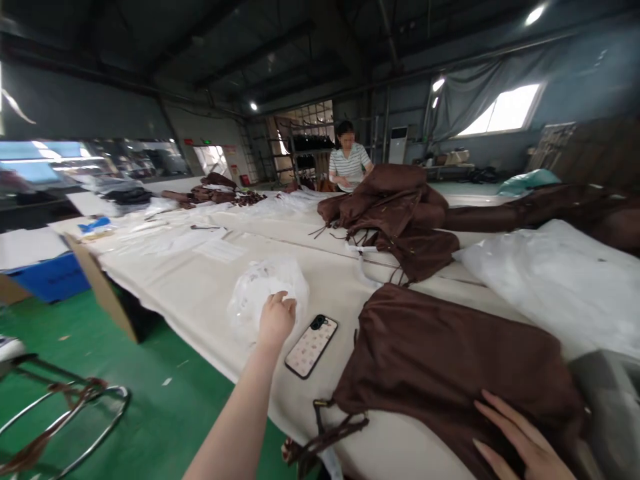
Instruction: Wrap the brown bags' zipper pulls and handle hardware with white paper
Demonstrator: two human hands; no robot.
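Observation:
My left hand [278, 319] reaches over a clear plastic bag [250, 287] with small pale pieces inside. Its fingers are curled in, and whatever they may hold is hidden. On the right, my right hand [520, 437] lies with fingers spread on a dark brown fabric drawstring bag [450, 353]. That bag lies flat near the front edge, its cord and strap [335, 433] hanging at the lower left. Between the plastic bag and the brown bag rests a phone [312, 347] in a patterned case.
More brown bags [395, 200] are heaped across the long table [170, 280]. White plastic wrapping [560, 273] lies at right. A co-worker [349, 160] stands behind the heap. A blue crate [50, 277] and a metal-ringed stool [90, 400] are at left.

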